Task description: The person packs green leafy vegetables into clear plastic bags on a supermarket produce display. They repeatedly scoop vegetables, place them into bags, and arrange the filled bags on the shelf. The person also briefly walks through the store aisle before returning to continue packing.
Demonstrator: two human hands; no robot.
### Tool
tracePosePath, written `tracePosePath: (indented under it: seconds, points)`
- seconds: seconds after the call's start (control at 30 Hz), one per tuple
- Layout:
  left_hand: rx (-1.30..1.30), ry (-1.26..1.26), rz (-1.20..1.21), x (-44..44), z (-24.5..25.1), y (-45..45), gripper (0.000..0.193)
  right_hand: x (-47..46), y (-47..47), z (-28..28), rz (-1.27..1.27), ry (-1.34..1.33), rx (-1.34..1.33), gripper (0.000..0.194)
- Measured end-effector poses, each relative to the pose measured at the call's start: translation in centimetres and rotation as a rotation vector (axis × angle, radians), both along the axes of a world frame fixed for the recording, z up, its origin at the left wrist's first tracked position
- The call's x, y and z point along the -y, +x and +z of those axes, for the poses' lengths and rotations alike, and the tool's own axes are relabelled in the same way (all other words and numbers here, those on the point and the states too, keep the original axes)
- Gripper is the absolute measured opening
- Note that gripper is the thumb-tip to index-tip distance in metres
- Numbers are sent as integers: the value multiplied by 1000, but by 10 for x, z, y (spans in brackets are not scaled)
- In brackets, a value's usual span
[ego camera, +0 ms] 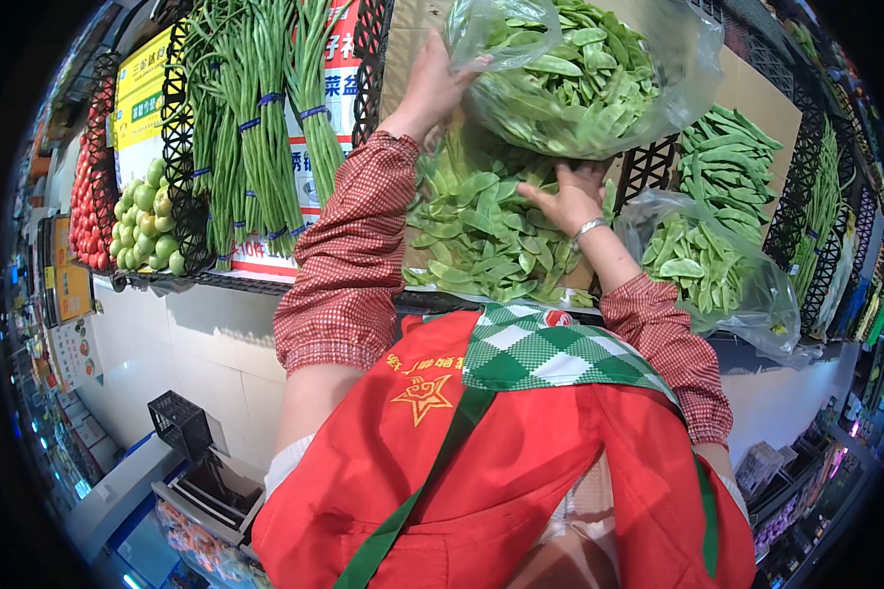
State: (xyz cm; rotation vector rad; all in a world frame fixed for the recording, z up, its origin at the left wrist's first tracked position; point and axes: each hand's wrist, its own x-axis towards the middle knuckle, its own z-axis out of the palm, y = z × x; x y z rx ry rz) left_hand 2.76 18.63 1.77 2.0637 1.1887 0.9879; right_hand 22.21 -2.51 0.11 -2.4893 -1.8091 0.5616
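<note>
A large clear plastic bag (560,125) full of flat green bean pods (597,66) lies tilted at the top of the view, its mouth partly open. My left hand (438,85) grips the bag's edge at its left side, fingers on the film. Under the bag's near side is my right hand (574,195), thumb and fingers spread against its underside, a bracelet at the wrist. Below both hands, loose flat pods (479,228) are spread in a display bin lined with cardboard. Whether more pods lie behind the bag is hidden.
Bundled long beans (258,132), green tomatoes (147,221) and red tomatoes (88,206) stand left, between black crate walls. To the right are a smaller open bag of pods (700,258) and a pile of green beans (729,169). A black crate (180,423) stands behind at lower left.
</note>
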Motion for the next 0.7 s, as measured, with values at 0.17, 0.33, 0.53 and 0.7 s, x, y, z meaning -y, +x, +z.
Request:
tracePosePath:
  seconds: [0.17, 0.33, 0.53, 0.7]
  points:
    - [-112, 11, -146, 20, 15, -19, 92, 20, -16, 16, 31, -31, -228, 104]
    - [-459, -125, -176, 97, 15, -67, 149, 32, 4, 22, 221, -108, 8, 128]
    - [-744, -366, -126, 172, -5, -62, 157, 39, -14, 5, 166, -110, 76, 132]
    - [-644, -163, -110, 208, -22, -32, 141, 43, -26, -3, 147, -3, -14, 126]
